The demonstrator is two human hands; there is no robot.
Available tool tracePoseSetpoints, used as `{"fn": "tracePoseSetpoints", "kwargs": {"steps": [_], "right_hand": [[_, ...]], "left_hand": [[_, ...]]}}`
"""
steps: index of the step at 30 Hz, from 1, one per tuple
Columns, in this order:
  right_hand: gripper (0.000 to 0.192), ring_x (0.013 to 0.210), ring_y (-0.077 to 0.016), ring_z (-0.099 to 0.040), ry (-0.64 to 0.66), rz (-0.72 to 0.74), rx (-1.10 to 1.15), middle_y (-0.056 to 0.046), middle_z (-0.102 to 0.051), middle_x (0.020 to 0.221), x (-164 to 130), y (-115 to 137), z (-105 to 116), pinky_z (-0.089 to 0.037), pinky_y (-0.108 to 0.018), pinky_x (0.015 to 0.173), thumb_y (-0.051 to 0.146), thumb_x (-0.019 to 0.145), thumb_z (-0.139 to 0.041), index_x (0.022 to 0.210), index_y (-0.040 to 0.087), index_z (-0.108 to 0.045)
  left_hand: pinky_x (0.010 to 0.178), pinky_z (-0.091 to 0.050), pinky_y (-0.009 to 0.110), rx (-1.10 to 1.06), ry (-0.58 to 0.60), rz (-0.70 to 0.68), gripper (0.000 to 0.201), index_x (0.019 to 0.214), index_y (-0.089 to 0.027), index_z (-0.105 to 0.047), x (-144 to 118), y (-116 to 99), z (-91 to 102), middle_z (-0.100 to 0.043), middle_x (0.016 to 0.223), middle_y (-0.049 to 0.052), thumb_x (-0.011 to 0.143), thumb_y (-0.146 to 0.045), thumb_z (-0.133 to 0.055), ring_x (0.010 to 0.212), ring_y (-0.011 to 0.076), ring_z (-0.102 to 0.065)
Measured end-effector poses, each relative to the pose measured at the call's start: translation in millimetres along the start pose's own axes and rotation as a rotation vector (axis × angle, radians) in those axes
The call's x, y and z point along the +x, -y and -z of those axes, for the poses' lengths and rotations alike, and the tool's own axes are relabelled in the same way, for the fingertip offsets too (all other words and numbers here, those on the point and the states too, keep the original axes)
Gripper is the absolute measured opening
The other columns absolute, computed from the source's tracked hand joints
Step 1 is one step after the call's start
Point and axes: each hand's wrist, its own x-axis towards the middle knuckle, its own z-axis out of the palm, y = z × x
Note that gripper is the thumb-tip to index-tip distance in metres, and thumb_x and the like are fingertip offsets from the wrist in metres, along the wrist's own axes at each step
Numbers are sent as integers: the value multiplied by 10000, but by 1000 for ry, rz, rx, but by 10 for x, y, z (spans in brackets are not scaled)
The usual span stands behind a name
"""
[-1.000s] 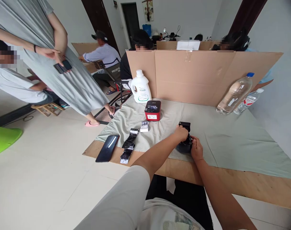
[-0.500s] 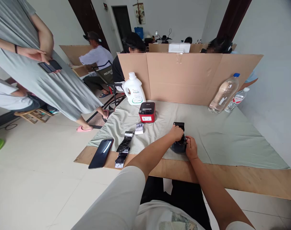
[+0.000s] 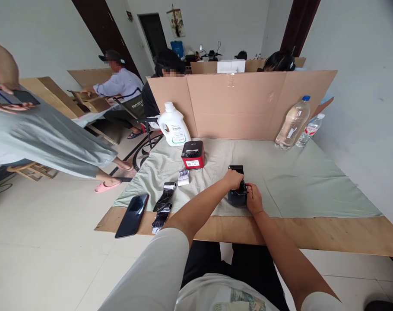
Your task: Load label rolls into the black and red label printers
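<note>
Between your two hands sits the black device, lid up: your left hand grips its upper left side, your right hand clasps its right edge. Left of them lie a red printer and a phone.

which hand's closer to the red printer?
Left. The left hand grips the black device on the side toward the red printer; the right hand holds the device's far side, farther off.
</note>
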Motion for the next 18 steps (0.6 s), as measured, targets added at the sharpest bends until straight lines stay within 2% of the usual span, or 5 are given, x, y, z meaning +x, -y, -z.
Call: {"fn": "tracePoseSetpoints", "kwargs": {"steps": [3, 7, 13, 18], "right_hand": [[427, 942, -215, -573, 3, -17, 14, -106, -630, 984, -3, 12, 2, -458, -398, 865, 455, 938, -252, 1012, 183, -572], [433, 935, -216, -576, 14, -38, 29, -100, -629, 973, -11, 24, 10, -462, -392, 848, 472, 938, -256, 1011, 189, -574], [444, 935, -227, -586, 17, -78, 31, -101, -634, 974, -15, -40, -16, -459, -383, 840, 485, 930, -270, 1020, 182, -582], [438, 928, -232, -586, 16, -92, 37, -116, -633, 977, -21, -55, -32, -458, -386, 828, 471, 932, -285, 1024, 163, -582]], "left_hand": [[941, -386, 405, -7, 29, 7, 432, 1029, -196, -640, 19, 29, 16, -672, 1005, 100, 611, -268, -722, 1035, 300, -569], [832, -456, 322, -149, 31, -17, 441, 1024, -172, -651, 15, 117, 34, -651, 1041, 90, 592, -243, -706, 967, 266, -596], [761, -462, 253, -747, -148, -153, 332, 974, -154, -593, -251, 237, 112, -626, 925, 18, 644, -123, -611, 849, 160, -584], [700, -437, 238, -1094, -230, -107, 264, 873, -151, -538, -653, 272, 99, -550, 778, -25, 631, -143, -643, 728, 113, -525]]}}
